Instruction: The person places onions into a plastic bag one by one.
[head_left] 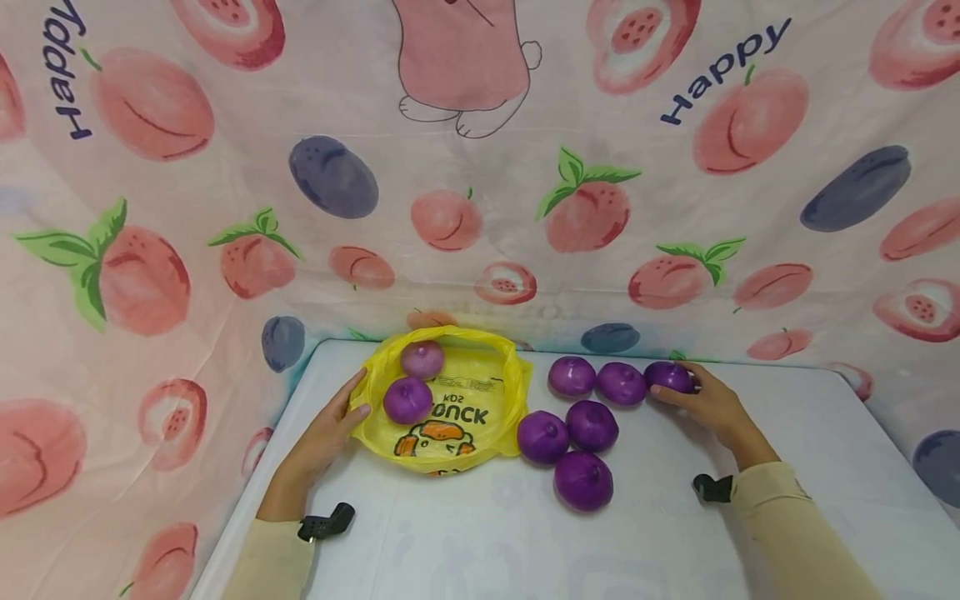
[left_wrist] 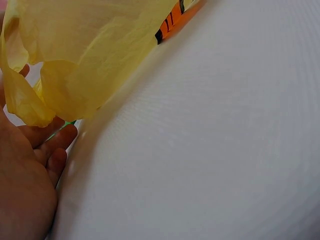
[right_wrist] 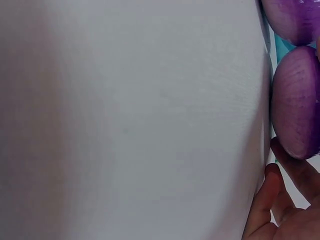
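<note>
At the left, a yellow plastic bag (head_left: 487, 446) stands open on the table, with printed letters and a cartoon duck inside. Two purple onions (head_left: 408, 401) lie in it. My left hand (head_left: 322, 437) holds the bag's left edge, thumb towards me and fingers along the outer side. In the left wrist view, the yellow plastic (left_wrist: 70, 87) hangs at the fingers. My right hand (head_left: 712, 406) grips a purple onion (head_left: 670, 377) at the right end of the back row, thumb in front. The right wrist view shows that onion's side (right_wrist: 295, 105) above the fingertips.
Beside the held onion, two more onions (head_left: 621, 384) continue the back row. Three others (head_left: 583, 481) are grouped closer to me, right of the bag. A fruit-patterned cloth (head_left: 480, 183) hangs behind the white table (head_left: 465, 542).
</note>
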